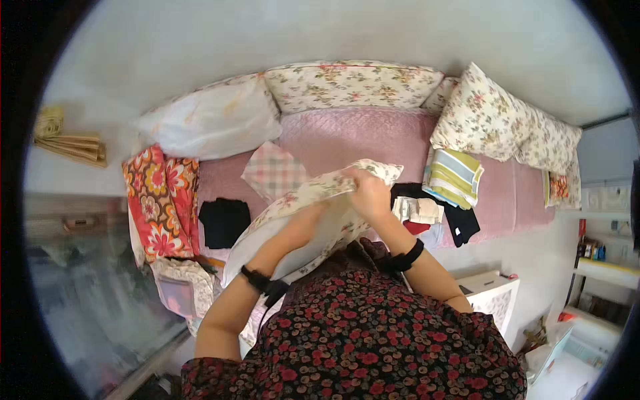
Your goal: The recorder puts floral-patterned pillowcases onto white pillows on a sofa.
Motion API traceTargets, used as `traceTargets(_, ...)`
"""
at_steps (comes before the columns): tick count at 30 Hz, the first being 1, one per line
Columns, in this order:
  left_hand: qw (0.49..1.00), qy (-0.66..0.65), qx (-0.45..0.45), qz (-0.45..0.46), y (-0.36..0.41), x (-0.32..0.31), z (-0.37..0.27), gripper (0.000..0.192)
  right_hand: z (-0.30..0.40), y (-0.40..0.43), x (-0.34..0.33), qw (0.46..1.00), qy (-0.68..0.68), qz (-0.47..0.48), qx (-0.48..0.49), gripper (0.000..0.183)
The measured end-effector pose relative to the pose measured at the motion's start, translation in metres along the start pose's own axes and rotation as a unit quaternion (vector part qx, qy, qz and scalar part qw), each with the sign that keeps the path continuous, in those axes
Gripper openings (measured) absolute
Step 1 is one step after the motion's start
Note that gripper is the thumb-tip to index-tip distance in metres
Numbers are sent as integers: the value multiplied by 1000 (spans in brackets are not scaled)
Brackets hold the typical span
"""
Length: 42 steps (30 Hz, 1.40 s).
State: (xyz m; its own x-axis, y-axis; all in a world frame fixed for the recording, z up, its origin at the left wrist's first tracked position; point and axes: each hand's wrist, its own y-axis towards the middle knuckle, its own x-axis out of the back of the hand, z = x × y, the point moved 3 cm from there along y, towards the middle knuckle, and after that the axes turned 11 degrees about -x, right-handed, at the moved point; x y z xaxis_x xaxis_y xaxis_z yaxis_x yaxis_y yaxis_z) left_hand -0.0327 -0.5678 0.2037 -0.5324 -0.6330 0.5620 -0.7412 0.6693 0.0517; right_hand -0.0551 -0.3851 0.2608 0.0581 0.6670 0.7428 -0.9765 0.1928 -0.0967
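A white floral pillow cover (280, 205) with a pale filling or lining inside hangs between my hands above the front of a pink sofa seat (345, 135). My right hand (367, 195) is closed on its upper edge near the corner. My left hand (302, 227) reaches against the pale inner surface, its fingertips hidden in the cloth. Behind the cover lies a pink checked cloth (277, 170). A folded black cloth (225, 222) is to the left; to the right are black garments (461, 222) with small folded cream cloths (419, 209) on top.
Red and orange floral fabric (162, 205) covers the sofa's left end. Floral pillows (482, 115) and a folded striped cloth (455, 177) are at the right. A white pillow (215, 117) leans at the back left. A small white cabinet (492, 295) stands at the front right.
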Motion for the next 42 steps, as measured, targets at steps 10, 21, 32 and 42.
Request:
traceTargets(10,980,151,-83,104,59,-77,51,30,-4,-30,0,998,45,0,44,35)
traceTargets(21,994,19,-28,102,-24,26,-60,44,-56,-14,29,994,-44,-49,-86,26)
traceTargets(32,978,-93,136,127,-19,14,39,42,-162,13,34,972,-166,-99,-133,25)
traceTargets(42,904,31,358,-233,-329,-22,169,43,-163,31,27,975,-184,-59,-110,26)
